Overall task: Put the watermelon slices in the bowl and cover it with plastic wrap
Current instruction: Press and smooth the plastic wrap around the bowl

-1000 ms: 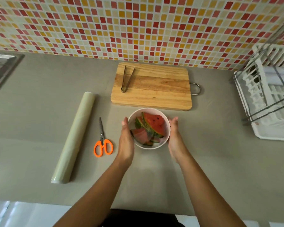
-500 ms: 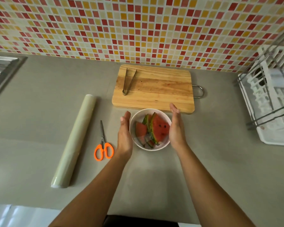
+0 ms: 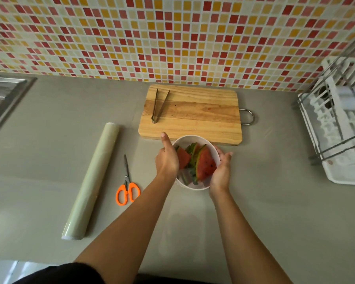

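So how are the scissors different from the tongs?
The scissors have orange handles; the tongs are all grey metal. The scissors lie shut on the counter; the tongs lie on the cutting board with arms spread in a V. Both are long, thin metal tools lying flat.

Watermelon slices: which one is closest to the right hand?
The big slice with dark seeds on its red face, against the right wall of the bowl beside the right hand. The smaller red slice sits by the left hand; others show mostly rind.
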